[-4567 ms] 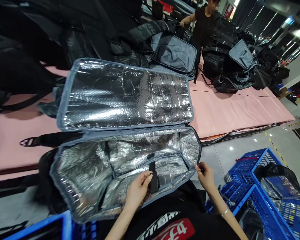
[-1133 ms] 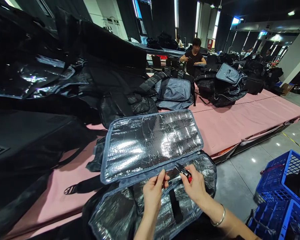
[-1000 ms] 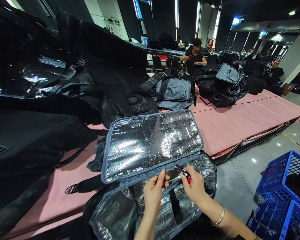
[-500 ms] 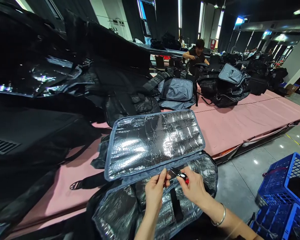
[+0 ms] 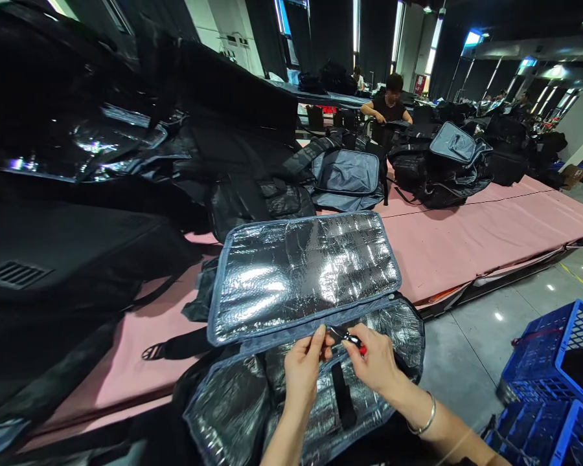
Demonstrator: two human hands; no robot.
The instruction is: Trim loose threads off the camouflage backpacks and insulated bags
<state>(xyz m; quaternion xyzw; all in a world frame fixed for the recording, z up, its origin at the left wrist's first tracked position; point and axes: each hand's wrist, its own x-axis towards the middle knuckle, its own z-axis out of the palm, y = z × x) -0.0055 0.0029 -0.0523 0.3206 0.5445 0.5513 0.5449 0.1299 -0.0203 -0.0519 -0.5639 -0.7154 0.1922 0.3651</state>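
Currently the left hand (image 5: 304, 366) pinches the grey hinge seam of the foil-lined bag (image 5: 252, 414), and the right hand (image 5: 376, 362) has closed in on it, gripping small red-handled snips (image 5: 352, 339) at that seam. The open lid (image 5: 304, 272) lies flat on the pink table (image 5: 466, 243) beyond the seam. Black bags (image 5: 432, 162) crowd behind; blue crates (image 5: 554, 362) stand right of it.
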